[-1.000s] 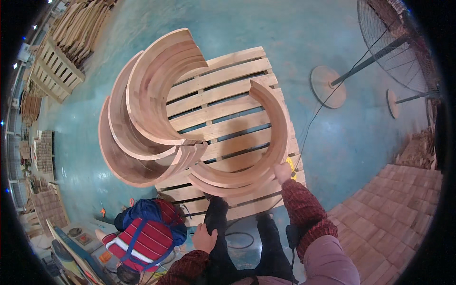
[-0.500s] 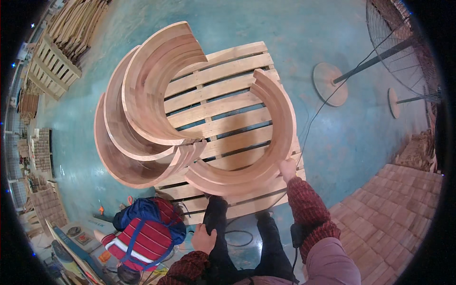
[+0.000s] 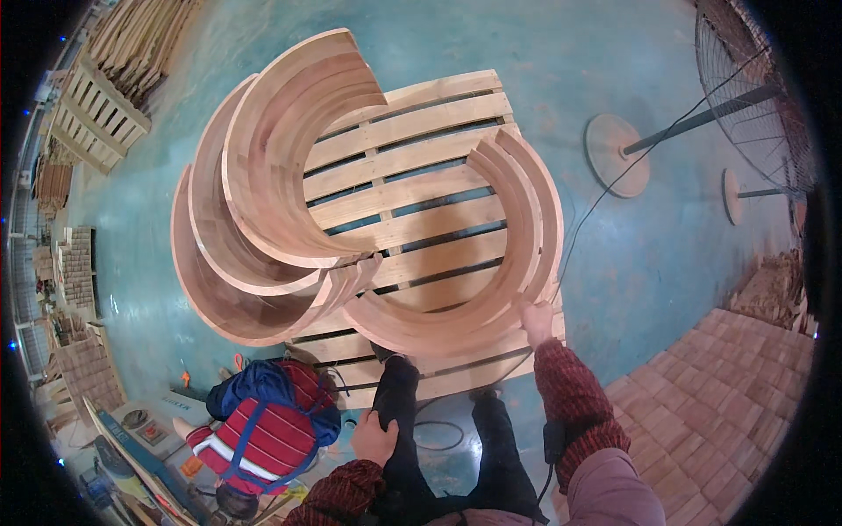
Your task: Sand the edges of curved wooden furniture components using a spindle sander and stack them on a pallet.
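Note:
On the slatted pallet [image 3: 438, 210] stand two nested curved wooden pieces. Both the inner curved wooden piece [image 3: 517, 210] and the outer curved wooden piece [image 3: 550, 230] open toward the upper left, with a gap between them along the right side. My right hand [image 3: 537, 321] is closed on the near right edge of the outer one; its fingertips are partly hidden. My left hand [image 3: 374, 438] rests on my left thigh, holding nothing, fingers laid along the dark trousers.
Several more curved wooden pieces [image 3: 298, 158] lean together on the pallet's left. Another person in a red striped top [image 3: 263, 438] is low at the left. A cable [image 3: 574, 230] runs past my right hand. Round-based fan stands [image 3: 617, 153] and stacked wood blocks [image 3: 702, 403] are on the right.
The outer curved piece has shifted right, away from the inner one, so a gap now shows between them. My right hand keeps its grip; my left hand stays on my thigh.

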`<action>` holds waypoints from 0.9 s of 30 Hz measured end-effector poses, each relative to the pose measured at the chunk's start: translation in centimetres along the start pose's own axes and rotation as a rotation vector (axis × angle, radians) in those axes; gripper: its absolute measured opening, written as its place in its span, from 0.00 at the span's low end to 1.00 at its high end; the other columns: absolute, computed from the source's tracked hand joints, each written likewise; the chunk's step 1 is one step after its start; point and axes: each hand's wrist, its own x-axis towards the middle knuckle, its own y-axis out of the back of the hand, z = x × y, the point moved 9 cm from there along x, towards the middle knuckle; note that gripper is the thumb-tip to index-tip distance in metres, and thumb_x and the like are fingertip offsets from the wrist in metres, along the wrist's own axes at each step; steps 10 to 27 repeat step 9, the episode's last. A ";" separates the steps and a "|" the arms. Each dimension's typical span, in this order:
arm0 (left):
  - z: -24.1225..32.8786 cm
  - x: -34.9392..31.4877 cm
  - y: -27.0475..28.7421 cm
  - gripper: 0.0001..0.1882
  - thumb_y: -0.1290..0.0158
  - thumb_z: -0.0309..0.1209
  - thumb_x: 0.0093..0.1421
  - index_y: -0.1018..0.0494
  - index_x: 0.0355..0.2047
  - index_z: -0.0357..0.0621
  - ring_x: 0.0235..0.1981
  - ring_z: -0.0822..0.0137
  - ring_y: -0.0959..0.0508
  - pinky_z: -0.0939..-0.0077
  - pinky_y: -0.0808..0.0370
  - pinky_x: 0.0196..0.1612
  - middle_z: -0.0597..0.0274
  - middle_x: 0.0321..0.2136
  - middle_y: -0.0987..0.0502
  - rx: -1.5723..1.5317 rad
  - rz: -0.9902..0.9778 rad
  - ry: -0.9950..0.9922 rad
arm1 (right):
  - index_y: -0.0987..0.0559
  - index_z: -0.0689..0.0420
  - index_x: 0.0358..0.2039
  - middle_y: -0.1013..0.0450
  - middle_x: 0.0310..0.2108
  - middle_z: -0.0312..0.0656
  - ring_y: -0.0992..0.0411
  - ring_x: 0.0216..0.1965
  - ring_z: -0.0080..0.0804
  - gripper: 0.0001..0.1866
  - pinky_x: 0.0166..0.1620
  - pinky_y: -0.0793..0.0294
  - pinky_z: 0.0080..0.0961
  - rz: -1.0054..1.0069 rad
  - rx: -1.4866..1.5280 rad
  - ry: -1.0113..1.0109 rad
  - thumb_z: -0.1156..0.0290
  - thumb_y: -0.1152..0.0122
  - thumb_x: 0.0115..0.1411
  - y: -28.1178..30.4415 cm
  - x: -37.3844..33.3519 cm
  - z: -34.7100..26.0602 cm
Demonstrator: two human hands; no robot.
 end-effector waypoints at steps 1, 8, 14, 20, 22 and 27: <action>-0.1 0.1 -0.1 0.32 0.40 0.48 0.61 0.22 0.55 0.32 0.56 0.40 0.21 0.48 0.23 0.58 0.42 0.61 0.24 0.014 0.001 0.008 | 0.19 0.70 0.21 0.24 0.17 0.42 0.26 0.19 0.31 0.17 0.24 0.28 0.34 -0.005 0.023 -0.002 0.65 0.33 0.56 -0.1 -0.2 -0.1; 0.0 0.6 -0.1 0.32 0.41 0.49 0.62 0.23 0.56 0.32 0.56 0.39 0.21 0.48 0.23 0.58 0.41 0.61 0.24 -0.004 -0.024 0.016 | 0.17 0.69 0.25 0.23 0.19 0.43 0.25 0.20 0.29 0.17 0.26 0.26 0.31 -0.032 -0.082 0.047 0.64 0.34 0.59 -0.9 -0.4 -1.5; 0.1 0.6 0.1 0.32 0.41 0.49 0.62 0.23 0.56 0.33 0.56 0.39 0.21 0.48 0.23 0.58 0.41 0.61 0.25 0.004 -0.037 0.026 | 0.16 0.70 0.29 0.22 0.20 0.44 0.24 0.22 0.28 0.19 0.27 0.26 0.30 -0.038 -0.140 0.007 0.62 0.32 0.60 -1.1 0.2 -1.0; 0.1 0.6 0.1 0.32 0.41 0.49 0.62 0.23 0.56 0.33 0.56 0.39 0.21 0.48 0.23 0.58 0.41 0.61 0.25 0.004 -0.037 0.026 | 0.16 0.70 0.29 0.22 0.20 0.44 0.24 0.22 0.28 0.19 0.27 0.26 0.30 -0.038 -0.140 0.007 0.62 0.32 0.60 -1.1 0.2 -1.0; 0.1 0.6 0.1 0.32 0.41 0.49 0.62 0.23 0.56 0.33 0.56 0.39 0.21 0.48 0.23 0.58 0.41 0.61 0.25 0.004 -0.037 0.026 | 0.16 0.70 0.29 0.22 0.20 0.44 0.24 0.22 0.28 0.19 0.27 0.26 0.30 -0.038 -0.140 0.007 0.62 0.32 0.60 -1.1 0.2 -1.0; 0.1 0.6 0.1 0.32 0.41 0.49 0.62 0.23 0.56 0.33 0.56 0.39 0.21 0.48 0.23 0.58 0.41 0.61 0.25 0.004 -0.037 0.026 | 0.16 0.70 0.29 0.22 0.20 0.44 0.24 0.22 0.28 0.19 0.27 0.26 0.30 -0.038 -0.140 0.007 0.62 0.32 0.60 -1.1 0.2 -1.0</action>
